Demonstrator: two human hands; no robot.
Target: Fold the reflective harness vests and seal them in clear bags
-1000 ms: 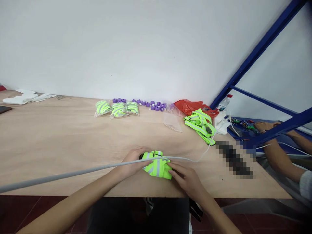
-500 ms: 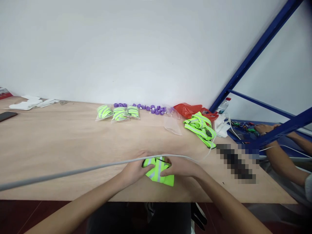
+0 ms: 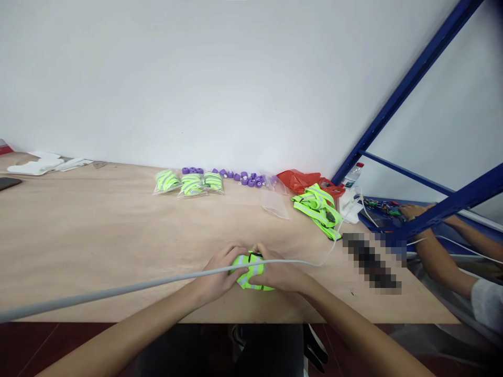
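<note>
A folded bundle of neon yellow-green reflective strap (image 3: pixel 255 270) with silver stripes lies at the table's front, between my hands. My left hand (image 3: pixel 222 269) grips its left side, thumb over the top. Around its right side closes my right hand (image 3: pixel 277 271), with fingers at the far edge by a dark strip. A grey cable (image 3: pixel 157 283) crosses in front of the view and hides part of the bundle and hands. Farther back on the right lies a loose heap of the same reflective strap (image 3: pixel 318 207).
Bagged strap bundles (image 3: pixel 191 185) stand at the back, beside several purple caps (image 3: pixel 247 180). Right of these are a clear plastic bag (image 3: pixel 275 203), a red bag (image 3: pixel 298 180) and a bottle (image 3: pixel 352 175). A blue metal frame (image 3: pixel 408 89) rises at right; another person's arms (image 3: pixel 444 262) are behind it.
My hands have closed in around the bundle, and my right fingers have shifted to its far edge. Less of the bundle's right end shows. The view has turned slightly right.
</note>
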